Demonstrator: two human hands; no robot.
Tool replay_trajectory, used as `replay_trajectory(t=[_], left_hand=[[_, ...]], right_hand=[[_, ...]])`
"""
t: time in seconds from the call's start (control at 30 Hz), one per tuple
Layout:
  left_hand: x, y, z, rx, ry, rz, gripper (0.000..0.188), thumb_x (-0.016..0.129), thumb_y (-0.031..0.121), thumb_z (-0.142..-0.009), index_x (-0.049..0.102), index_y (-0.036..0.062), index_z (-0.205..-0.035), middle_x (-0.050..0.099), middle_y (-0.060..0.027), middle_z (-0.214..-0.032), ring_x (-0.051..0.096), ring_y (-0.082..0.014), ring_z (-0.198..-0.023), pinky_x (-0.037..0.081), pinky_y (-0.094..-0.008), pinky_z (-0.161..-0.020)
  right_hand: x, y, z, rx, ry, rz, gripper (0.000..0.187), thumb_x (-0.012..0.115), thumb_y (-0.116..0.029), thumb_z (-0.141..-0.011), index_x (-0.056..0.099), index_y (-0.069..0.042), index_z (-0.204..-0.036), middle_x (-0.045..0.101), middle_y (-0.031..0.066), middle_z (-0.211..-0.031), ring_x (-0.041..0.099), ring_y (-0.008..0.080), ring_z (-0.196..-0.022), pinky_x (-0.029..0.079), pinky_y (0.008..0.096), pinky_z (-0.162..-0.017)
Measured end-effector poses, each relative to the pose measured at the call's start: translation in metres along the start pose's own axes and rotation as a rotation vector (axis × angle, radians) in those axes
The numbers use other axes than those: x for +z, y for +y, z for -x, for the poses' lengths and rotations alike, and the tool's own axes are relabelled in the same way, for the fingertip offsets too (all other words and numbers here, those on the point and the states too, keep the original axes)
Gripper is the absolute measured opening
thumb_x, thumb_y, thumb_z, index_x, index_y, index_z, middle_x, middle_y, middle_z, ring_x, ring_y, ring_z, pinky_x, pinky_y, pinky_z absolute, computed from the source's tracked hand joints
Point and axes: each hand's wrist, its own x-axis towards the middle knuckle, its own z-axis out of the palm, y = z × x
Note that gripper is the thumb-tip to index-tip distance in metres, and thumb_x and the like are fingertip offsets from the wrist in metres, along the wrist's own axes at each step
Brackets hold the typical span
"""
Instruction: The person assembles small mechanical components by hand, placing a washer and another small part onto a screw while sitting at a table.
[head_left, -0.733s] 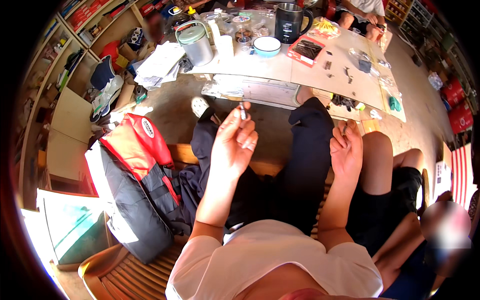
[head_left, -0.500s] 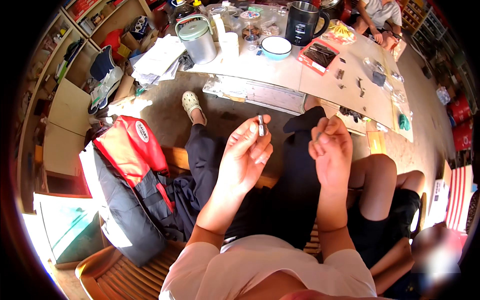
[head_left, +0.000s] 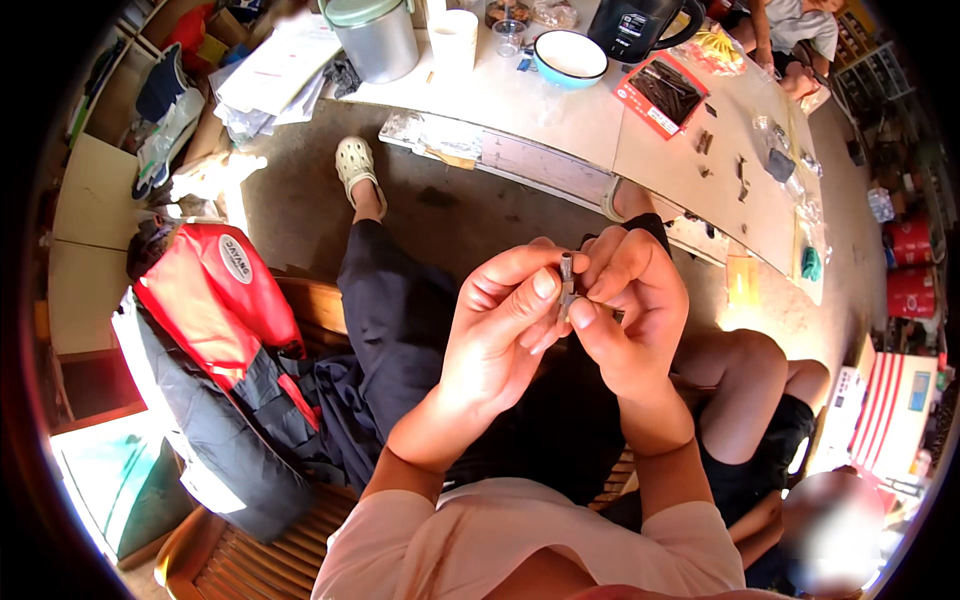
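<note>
My left hand (head_left: 500,325) pinches a small grey metal cylinder (head_left: 567,268) upright between thumb and fingertips. Against it from the other side comes my right hand (head_left: 640,300), its thumb and fingers closed at the lower part of the piece. Some small dark thing shows by the right fingertips, too small to name. Both hands are held together above my lap, in front of the table (head_left: 470,95). Where the fingers overlap, the contact between the parts is partly hidden.
On the table stand a red box of dark metal pieces (head_left: 665,95), a white-and-blue bowl (head_left: 570,60), a grey lidded pail (head_left: 375,45) and a black jug (head_left: 635,30). A red-and-black jacket (head_left: 220,300) lies at my left. Someone sits close on my right; another person sits beyond the table.
My hands, apart before, have come together, the left moving right and the right moving left. The right fingers now meet the metal cylinder. The whole view has shifted slightly.
</note>
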Motion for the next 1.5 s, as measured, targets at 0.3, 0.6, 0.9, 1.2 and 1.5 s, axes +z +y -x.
replay_trajectory(t=[0.3,0.6,0.9,1.2,1.5], left_hand=[[-0.017,0.001,0.007,0.058,0.034,-0.001,0.015,0.057,0.008,-0.087,0.062,0.0005,-0.099,0.050,-0.0006,-0.079,0.035,-0.0027,-0.050,0.028,-0.0180,-0.042],[-0.021,0.000,0.020,-0.025,0.081,0.104,0.013,0.060,0.009,-0.085,0.065,0.0025,-0.095,0.054,-0.0010,-0.081,0.036,-0.0028,-0.050,0.030,-0.0180,-0.043],[-0.016,0.002,0.033,-0.065,0.099,0.097,0.011,0.061,0.010,-0.085,0.065,0.0035,-0.092,0.055,-0.0008,-0.082,0.035,-0.0027,-0.050,0.030,-0.0179,-0.044],[-0.019,-0.003,0.039,-0.003,0.062,0.040,0.013,0.059,0.012,-0.086,0.066,0.0056,-0.095,0.061,-0.0049,-0.094,0.037,-0.0029,-0.050,0.031,-0.0173,-0.045],[-0.020,-0.008,0.037,0.005,0.059,0.010,0.013,0.060,0.011,-0.085,0.066,0.0042,-0.095,0.062,-0.0056,-0.092,0.038,-0.0026,-0.050,0.031,-0.0173,-0.045]], right_hand=[[0.018,0.009,-0.002,0.019,0.089,0.065,0.021,0.059,0.011,-0.074,0.046,-0.003,-0.083,0.046,0.0065,-0.083,0.045,0.0084,-0.072,0.039,0.0194,-0.064],[0.024,0.012,0.016,0.024,0.120,0.040,0.020,0.060,0.009,-0.075,0.046,-0.004,-0.081,0.047,0.0057,-0.082,0.046,0.0085,-0.073,0.040,0.0199,-0.065],[0.032,0.009,0.027,0.020,0.146,0.017,0.018,0.060,0.006,-0.076,0.046,-0.004,-0.080,0.048,0.0054,-0.081,0.046,0.0085,-0.073,0.040,0.0201,-0.065],[0.040,0.007,0.035,0.045,0.202,0.004,0.019,0.058,0.009,-0.074,0.045,-0.004,-0.079,0.047,0.0050,-0.080,0.044,0.0080,-0.071,0.038,0.0185,-0.062],[0.043,0.002,0.034,0.032,0.225,-0.023,0.019,0.059,0.009,-0.076,0.045,-0.004,-0.079,0.045,0.0039,-0.079,0.043,0.0066,-0.066,0.038,0.0165,-0.058]])
